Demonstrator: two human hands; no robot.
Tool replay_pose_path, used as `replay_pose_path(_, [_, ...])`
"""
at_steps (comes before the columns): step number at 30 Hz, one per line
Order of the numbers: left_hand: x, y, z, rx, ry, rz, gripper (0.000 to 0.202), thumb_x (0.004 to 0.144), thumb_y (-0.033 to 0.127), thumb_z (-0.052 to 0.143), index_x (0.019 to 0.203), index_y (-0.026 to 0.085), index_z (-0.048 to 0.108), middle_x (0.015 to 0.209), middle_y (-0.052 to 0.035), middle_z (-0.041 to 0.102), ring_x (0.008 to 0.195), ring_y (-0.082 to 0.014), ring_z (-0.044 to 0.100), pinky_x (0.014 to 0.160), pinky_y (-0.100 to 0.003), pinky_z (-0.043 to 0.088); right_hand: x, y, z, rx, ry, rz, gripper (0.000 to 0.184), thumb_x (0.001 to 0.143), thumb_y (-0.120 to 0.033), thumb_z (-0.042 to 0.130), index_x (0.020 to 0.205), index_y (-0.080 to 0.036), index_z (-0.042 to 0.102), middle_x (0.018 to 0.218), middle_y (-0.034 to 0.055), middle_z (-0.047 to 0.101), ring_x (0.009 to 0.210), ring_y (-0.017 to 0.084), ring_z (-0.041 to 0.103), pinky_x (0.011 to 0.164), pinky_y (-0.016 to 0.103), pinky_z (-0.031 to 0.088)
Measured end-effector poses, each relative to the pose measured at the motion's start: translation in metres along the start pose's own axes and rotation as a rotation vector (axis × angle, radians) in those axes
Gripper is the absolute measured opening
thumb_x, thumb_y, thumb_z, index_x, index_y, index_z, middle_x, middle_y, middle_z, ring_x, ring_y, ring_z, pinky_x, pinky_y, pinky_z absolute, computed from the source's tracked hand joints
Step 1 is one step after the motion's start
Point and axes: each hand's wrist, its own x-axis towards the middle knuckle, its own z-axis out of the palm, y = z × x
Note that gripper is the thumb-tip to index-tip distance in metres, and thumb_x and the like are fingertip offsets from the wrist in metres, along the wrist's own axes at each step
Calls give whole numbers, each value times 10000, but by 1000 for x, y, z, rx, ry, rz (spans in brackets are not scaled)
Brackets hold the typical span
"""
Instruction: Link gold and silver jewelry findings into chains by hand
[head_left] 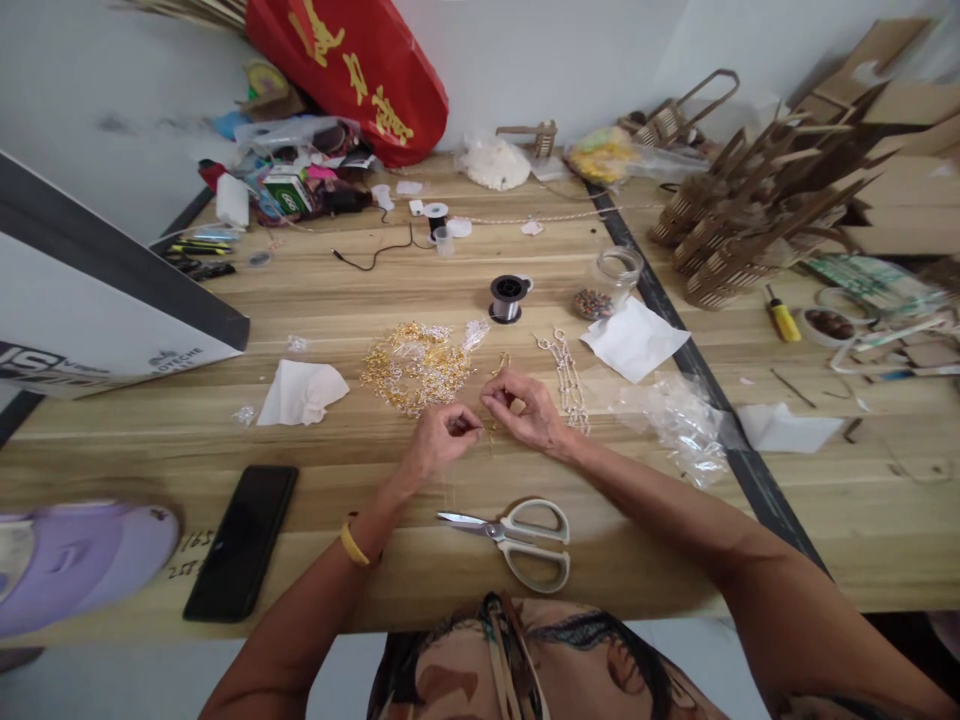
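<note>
Just beyond the scissors [493,531], the left hand [437,440] and right hand [531,412] pinch close together — gold beads [442,378] farther off, phone [241,545] leftward.

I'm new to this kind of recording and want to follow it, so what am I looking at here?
There is no machine: these are a person's bare hands, the left hand and the right hand. The one picture comes from a camera worn on the head, looking forward and down.

On the wooden table, a heap of gold and silver-coloured beads lies just beyond the left hand. A black spool stands farther back, beaded strands lie beside the right hand, scissors lie nearer the body, and a dark phone is off to the left.

Both hands seem to pinch thumb against finger, close together, near a small gold-coloured piece. Exactly what they hold is too small to make out.
</note>
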Motion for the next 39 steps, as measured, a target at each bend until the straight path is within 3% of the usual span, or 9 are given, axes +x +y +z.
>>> replay_pose_path(7, [-13, 6, 3, 269, -105, 79, 111, 747, 95, 558, 769, 151, 652, 747, -32, 673, 668, -133, 603, 660, -244, 469, -6, 0, -3, 10, -41, -13, 84, 853, -189, 512, 793, -160, 563, 683, -3, 490, 607, 103, 444, 568, 233, 371])
replay_pose_path(11, [-26, 0, 8, 505, -146, 218, 189, 815, 85, 483, 815, 163, 655, 800, -49, 647, 763, -157, 591, 738, -279, 460, -15, 7, -2, 40, -24, 35, 89, 860, -200, 503, 808, -160, 563, 678, -6, 483, 590, 100, 437, 554, 229, 373])
replay_pose_path(15, [-31, -6, 14, 581, -193, 304, 207, 851, 96, 445, 820, 150, 642, 821, -63, 606, 770, -163, 578, 735, -282, 463, -20, 13, 1, 47, -19, 56, 97, 862, -215, 505, 806, -163, 563, 684, -3, 491, 592, 101, 442, 553, 230, 378])
replay_pose_path(32, [-26, -6, 19, 780, -260, 276, 178, 872, 138, 439, 817, 151, 608, 839, -61, 596, 786, -179, 562, 745, -302, 436, -20, 15, 0, 13, -21, 18, 113, 867, -219, 497, 787, -165, 556, 674, -2, 488, 588, 104, 437, 555, 232, 370])
replay_pose_path(39, [-21, -4, 12, 607, -150, 190, 126, 837, 147, 487, 777, 164, 597, 793, -49, 599, 761, -177, 563, 720, -289, 433, -23, 13, 2, 1, -62, -38, 112, 883, -230, 479, 831, -168, 556, 698, 10, 489, 603, 114, 450, 563, 241, 378])
